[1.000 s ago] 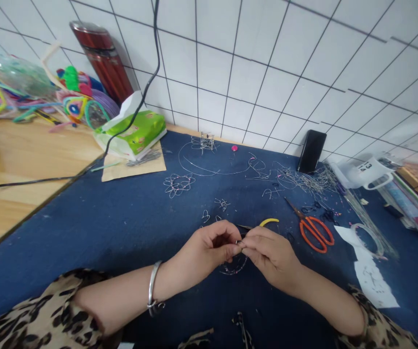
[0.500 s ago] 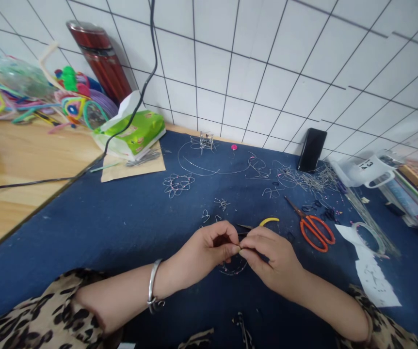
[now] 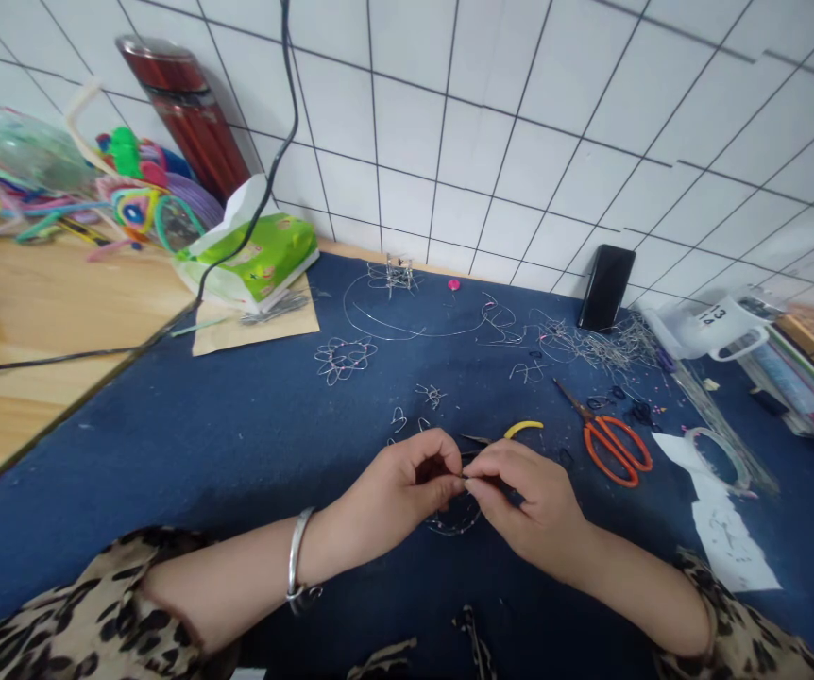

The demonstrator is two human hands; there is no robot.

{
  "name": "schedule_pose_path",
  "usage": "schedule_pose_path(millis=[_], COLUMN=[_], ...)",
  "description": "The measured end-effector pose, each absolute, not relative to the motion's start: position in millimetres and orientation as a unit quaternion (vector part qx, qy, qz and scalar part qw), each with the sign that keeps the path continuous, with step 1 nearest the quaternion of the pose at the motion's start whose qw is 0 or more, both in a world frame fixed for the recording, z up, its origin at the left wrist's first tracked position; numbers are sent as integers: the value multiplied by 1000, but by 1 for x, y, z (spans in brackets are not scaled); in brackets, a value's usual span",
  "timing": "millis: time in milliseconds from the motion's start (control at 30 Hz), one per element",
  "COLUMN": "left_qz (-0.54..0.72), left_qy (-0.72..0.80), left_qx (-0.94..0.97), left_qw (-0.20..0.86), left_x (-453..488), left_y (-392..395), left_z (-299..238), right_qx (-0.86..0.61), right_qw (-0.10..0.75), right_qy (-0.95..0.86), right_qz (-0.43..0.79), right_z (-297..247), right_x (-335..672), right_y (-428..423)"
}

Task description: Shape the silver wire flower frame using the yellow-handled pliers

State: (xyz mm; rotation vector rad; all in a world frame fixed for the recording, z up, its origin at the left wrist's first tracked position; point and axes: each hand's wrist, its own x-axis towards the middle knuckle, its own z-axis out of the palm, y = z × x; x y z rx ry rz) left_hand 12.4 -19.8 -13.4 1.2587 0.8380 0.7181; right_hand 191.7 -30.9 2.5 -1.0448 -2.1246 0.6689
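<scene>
"So, what are your 2 hands doing?"

"Pinching. My left hand [image 3: 397,486] and right hand [image 3: 531,496] meet thumb and finger, tip to tip, on a thin beaded wire loop [image 3: 455,531]. Its near curve shows just below my grip; the pinched bit is mostly hidden by my fingertips."

"Anything close by?"

"Yes: pliers with a yellow handle [image 3: 524,428], just past my right fingers and partly covered by them. Orange-handled scissors [image 3: 618,451] lie to the right of my grip, blades pointing away from me."

"And farther off?"

"Beyond my grip, a small wire star [image 3: 431,396]; past that, to the left, a beaded wire flower [image 3: 346,360]. Far beyond and to the right, there's a wire tangle [image 3: 602,345] near a black phone [image 3: 606,288] leaning on the wall [image 3: 478,170]. All 3 wire things lie on the blue mat [image 3: 237,425]."
</scene>
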Motion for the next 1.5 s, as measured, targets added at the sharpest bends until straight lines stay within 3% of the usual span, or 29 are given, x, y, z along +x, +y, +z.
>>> schedule_pose_path(millis=[433, 767, 900, 1067, 1333, 1500], left_qz=[316, 326, 328, 327, 304, 297], left_qy=[340, 339, 339, 347, 328, 312], left_qx=[466, 446, 446, 442, 426, 415], left_qw=[754, 762, 761, 760, 786, 801], left_x=[11, 13, 13, 13, 12, 10], left_y=[-18, -17, -17, -17, -17, -14], left_z=[-13, -16, -15, -14, -12, -9], right_qx=[-397, -318, -299, -308, -374, -389], right_qw=[373, 282, 255, 268, 320, 332], right_qy=[-808, -904, -917, -913, -832, -802], right_qz=[225, -34, -74, 1, 255, 308], right_z=[2, -4, -6, -7, 4, 5], right_x=[203, 207, 206, 205, 201, 202], right_y=[-26, -29, -30, -30, -23, -21])
